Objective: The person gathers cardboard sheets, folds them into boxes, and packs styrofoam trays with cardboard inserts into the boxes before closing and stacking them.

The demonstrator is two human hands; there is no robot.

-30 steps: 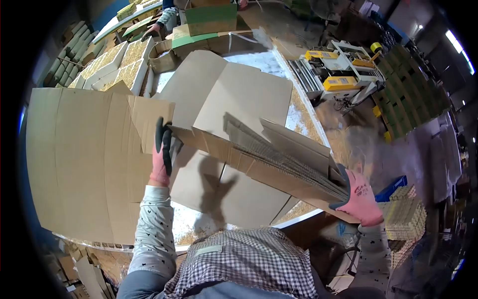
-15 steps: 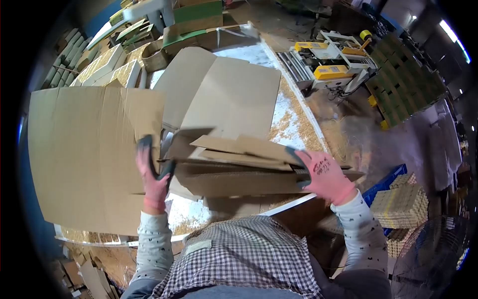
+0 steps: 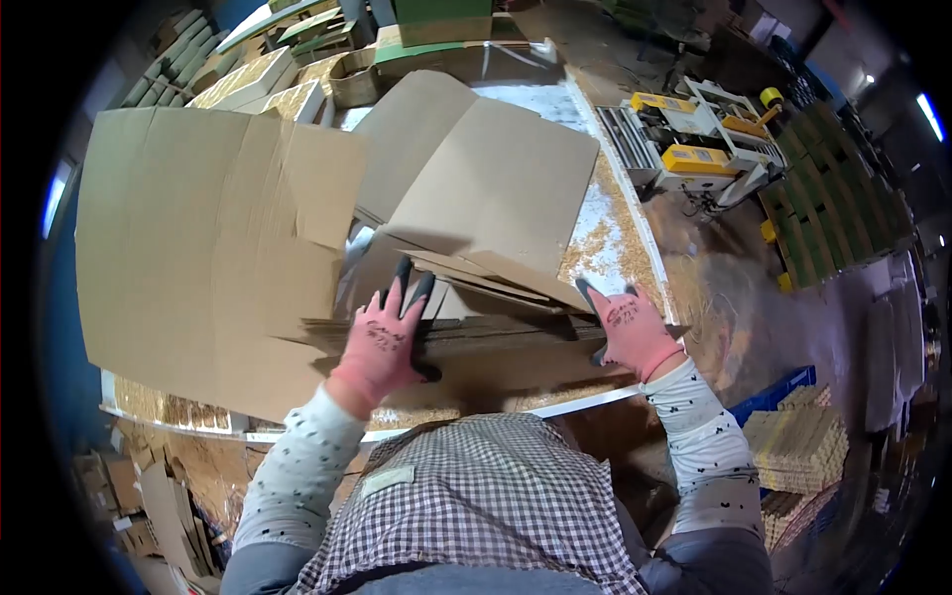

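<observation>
In the head view a bundle of folded brown cardboard (image 3: 516, 359) stretches across the table's near side, its layered edges facing up. My left hand (image 3: 382, 342), in a pink glove with dark fingertips, rests on the bundle's left part with fingers spread and thumb toward me. At the other end, my right hand (image 3: 635, 329), gloved alike, grips the bundle between thumb and fingers. Some flaps (image 3: 486, 278) stick up at an angle between the hands. A large cardboard sheet (image 3: 208, 248) lies left of my left hand. Behind the bundle lies another opened cardboard sheet (image 3: 501, 183).
Wood shavings (image 3: 605, 238) cover parts of the white-edged table (image 3: 635, 223). A roller machine with yellow parts (image 3: 694, 149) stands at back right, beside stacked green pallets (image 3: 838, 183). Egg trays (image 3: 793, 446) are piled at lower right. Cardboard scraps (image 3: 169, 511) lie at lower left.
My left hand has moved right and onto the bundle, fingers spread. My right hand stays at its right end. The bundle sits more level, and the view has shifted.
</observation>
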